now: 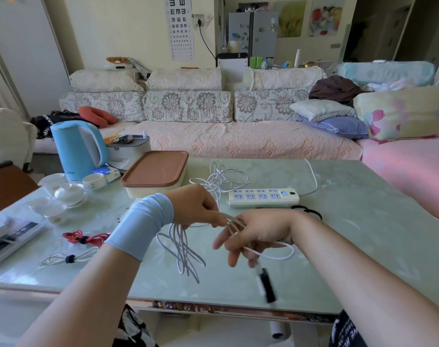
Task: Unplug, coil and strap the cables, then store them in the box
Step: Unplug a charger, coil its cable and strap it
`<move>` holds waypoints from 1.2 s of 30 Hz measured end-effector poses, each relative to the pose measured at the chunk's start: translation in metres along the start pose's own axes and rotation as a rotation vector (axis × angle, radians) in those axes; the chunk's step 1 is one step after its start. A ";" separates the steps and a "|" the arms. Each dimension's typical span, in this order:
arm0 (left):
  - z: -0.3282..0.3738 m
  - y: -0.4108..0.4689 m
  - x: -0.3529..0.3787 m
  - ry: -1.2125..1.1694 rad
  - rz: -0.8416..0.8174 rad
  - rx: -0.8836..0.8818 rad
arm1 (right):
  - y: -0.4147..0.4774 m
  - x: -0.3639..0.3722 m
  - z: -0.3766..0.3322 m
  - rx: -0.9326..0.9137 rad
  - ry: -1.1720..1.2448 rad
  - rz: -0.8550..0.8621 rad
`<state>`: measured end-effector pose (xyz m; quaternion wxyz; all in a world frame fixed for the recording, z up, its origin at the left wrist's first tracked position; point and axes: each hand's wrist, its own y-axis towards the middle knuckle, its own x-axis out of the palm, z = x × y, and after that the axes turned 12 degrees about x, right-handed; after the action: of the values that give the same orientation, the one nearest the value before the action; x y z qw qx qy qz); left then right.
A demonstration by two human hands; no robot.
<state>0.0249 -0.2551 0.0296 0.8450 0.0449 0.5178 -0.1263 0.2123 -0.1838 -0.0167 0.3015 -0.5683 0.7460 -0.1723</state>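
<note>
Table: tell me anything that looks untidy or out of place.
A loose white cable lies tangled beside the box, behind the power strip, unstrapped, unlike the red bundle and white bundle at the left. The left hand grips another white cable.

The pale green glass worktop (351, 234) carries a white power strip (263, 196) near its middle, with a loose tangle of white cable (221, 180) just behind it. Left of these sits a cream box (154, 175) with a brown lid. A blue kettle (78, 151) and white tea cups (65, 194) stand far left. A strapped red cable coil (84, 238) and a strapped white cable coil (68, 259) lie front left.
</note>
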 end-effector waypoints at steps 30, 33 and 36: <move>-0.029 0.017 0.023 -1.365 0.516 0.097 | 0.014 0.004 -0.022 -0.219 0.207 0.617; -0.032 0.016 0.016 -1.428 0.462 0.130 | 0.005 -0.007 -0.020 -0.261 0.324 0.560; -0.032 0.014 0.018 -1.224 0.422 0.067 | -0.007 -0.020 -0.017 -0.272 0.359 0.541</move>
<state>0.0091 -0.2377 -0.0015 0.9921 0.0917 -0.0818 0.0235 0.2097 -0.1683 0.0051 0.1218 -0.3455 0.9268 -0.0822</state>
